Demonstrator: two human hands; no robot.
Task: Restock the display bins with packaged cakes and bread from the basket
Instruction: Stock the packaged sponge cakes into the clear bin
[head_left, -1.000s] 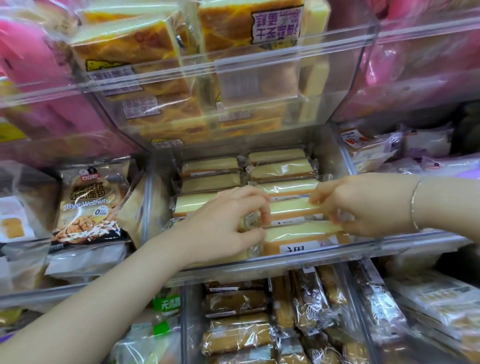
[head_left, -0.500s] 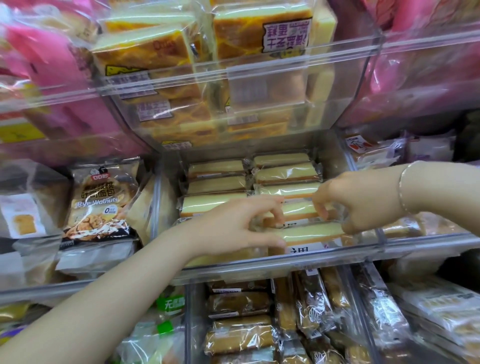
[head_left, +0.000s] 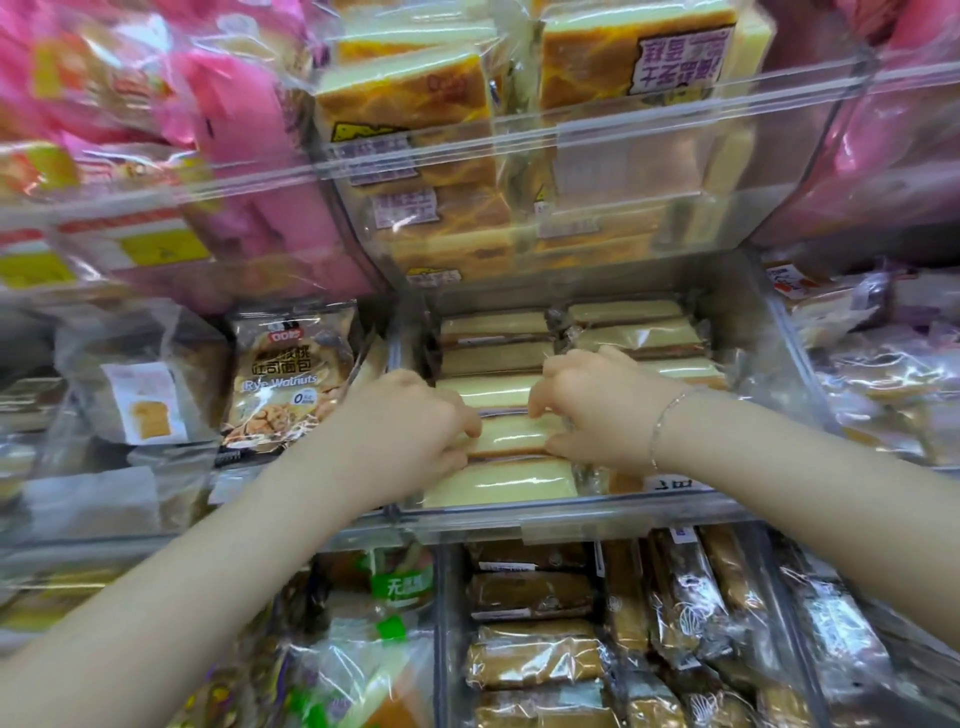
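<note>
Working left to right: the left hand (head_left: 410, 421) pinches the 9 o'clock end of a wrapped yellow cake slice (head_left: 511, 436), and the right hand (head_left: 597, 410) clamps its 3 o'clock end. Its long axis runs 9 to 3, second row from the front in the clear middle bin (head_left: 571, 512). Both hands sit equally close. Compared with half a second ago, the hands have closed in toward each other and shifted onto the left column.
</note>
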